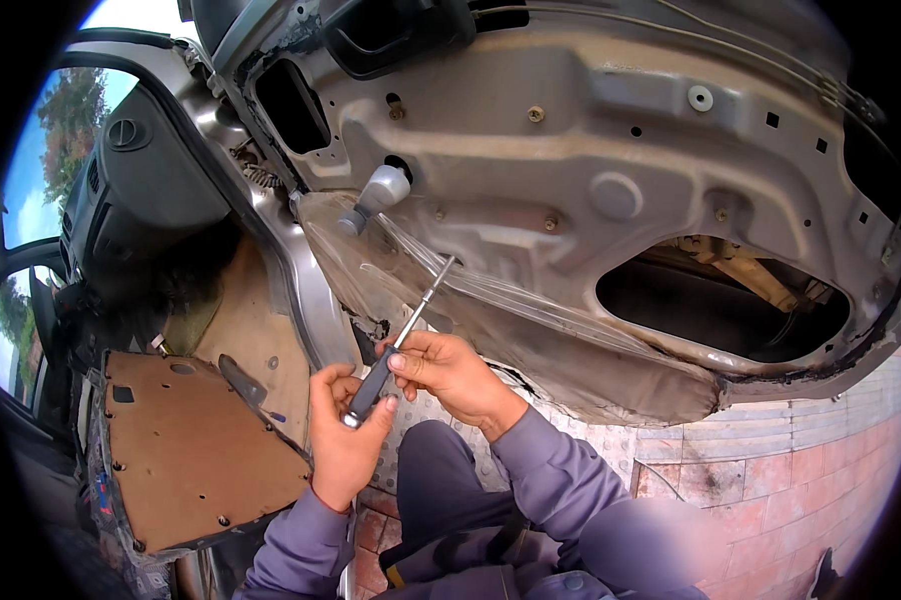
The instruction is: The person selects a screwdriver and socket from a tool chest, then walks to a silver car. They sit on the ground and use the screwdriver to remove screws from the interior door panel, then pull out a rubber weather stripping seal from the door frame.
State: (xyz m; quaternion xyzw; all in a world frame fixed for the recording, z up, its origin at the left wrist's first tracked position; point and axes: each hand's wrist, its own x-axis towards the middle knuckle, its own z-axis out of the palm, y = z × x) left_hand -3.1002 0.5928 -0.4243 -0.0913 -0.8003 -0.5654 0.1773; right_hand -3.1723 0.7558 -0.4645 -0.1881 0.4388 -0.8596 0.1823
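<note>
Both hands are closed around a screwdriver (373, 384) with a dark handle and a long steel shaft. My left hand (343, 445) wraps the lower end of the handle. Higher up, my right hand (459, 378) pinches it where handle and shaft meet. The shaft slants up and right over the bare inner side of a car door (491, 165). Its tip overlaps a small hole in the metal; I cannot tell whether it goes in. Above the hands, a grey window crank (379, 192) sticks out of the door. Crumpled clear plastic sheeting (346, 250) hangs along the door's lower part.
A brown door trim board (196, 445) lies at the left, inside the car's doorway. Behind it are the dark dashboard (136, 170) and a beige car floor (266, 335). The door has a large oval opening (661, 290) at right. Reddish paving (801, 490) lies below.
</note>
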